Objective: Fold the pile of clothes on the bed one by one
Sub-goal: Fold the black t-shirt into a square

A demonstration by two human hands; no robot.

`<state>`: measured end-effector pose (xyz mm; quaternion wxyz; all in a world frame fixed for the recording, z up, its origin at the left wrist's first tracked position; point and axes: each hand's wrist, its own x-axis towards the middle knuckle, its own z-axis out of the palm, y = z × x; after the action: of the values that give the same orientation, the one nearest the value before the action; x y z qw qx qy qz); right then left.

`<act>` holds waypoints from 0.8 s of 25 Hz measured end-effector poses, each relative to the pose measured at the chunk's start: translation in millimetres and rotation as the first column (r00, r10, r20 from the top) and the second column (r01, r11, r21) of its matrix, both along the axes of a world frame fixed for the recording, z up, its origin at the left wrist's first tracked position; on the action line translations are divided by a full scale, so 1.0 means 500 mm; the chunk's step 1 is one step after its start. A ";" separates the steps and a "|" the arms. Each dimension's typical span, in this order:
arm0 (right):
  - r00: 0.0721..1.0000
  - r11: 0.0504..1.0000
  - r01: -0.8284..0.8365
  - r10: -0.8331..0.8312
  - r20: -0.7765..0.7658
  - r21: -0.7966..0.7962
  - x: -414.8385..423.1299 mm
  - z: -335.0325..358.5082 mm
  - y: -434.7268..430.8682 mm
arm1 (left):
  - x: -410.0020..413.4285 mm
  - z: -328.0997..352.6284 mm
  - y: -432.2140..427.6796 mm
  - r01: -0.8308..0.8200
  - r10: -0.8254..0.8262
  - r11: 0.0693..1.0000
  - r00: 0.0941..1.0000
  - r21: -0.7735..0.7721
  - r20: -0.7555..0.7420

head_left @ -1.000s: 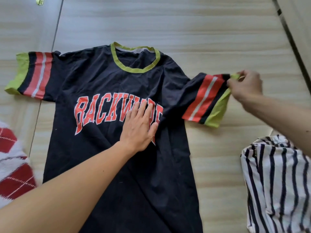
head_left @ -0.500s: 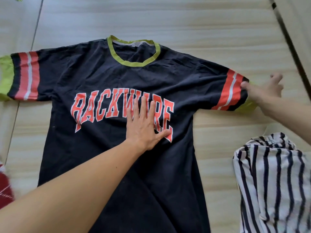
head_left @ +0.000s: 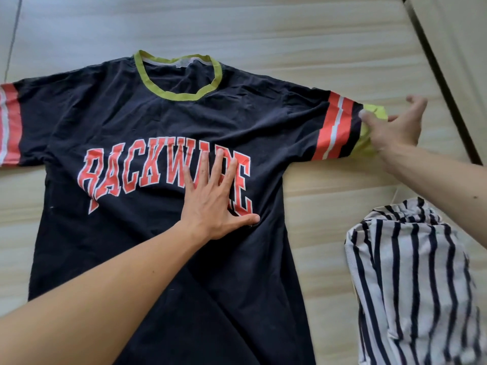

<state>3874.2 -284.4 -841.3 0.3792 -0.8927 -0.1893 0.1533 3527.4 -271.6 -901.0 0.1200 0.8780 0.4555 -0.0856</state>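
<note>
As the head camera looks down: a black T-shirt (head_left: pixel 131 122) lies spread flat, front up, on the pale banded bed (head_left: pixel 316 32), with its sleeves out to both sides.
Collar (head_left: pixel 181 96): yellow-green, lying towards the far side of the bed.
Lettering (head_left: pixel 137 175): red with a white outline, across the chest, partly covered by the hand.
Left hand (head_left: pixel 213 204): flat on the chest print, fingers straight and fanned, gripping nothing.
Right sleeve (head_left: pixel 336 125): stretched outward, with red and white stripes and a yellow-green cuff (head_left: pixel 375 111) at its end.
Right hand (head_left: pixel 395 130): at that cuff, thumb tip blurred against it, fingers wide and lifted, not closed on the cloth.
Striped garment (head_left: pixel 411 285): white with dark stripes, bunched on the bed to the right of the T-shirt, with a gap between them.
</note>
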 end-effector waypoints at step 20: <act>0.989 0.950 0.022 -0.067 -0.133 -0.313 -0.085 -0.003 0.006 | 0.001 -0.002 -0.004 -0.042 0.042 0.999 0.999 -0.026 -0.014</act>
<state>3831.5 -281.4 -842.8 0.2499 -0.9321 -0.1152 0.2354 3527.9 -273.5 -901.8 0.1299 0.8660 0.4735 -0.0950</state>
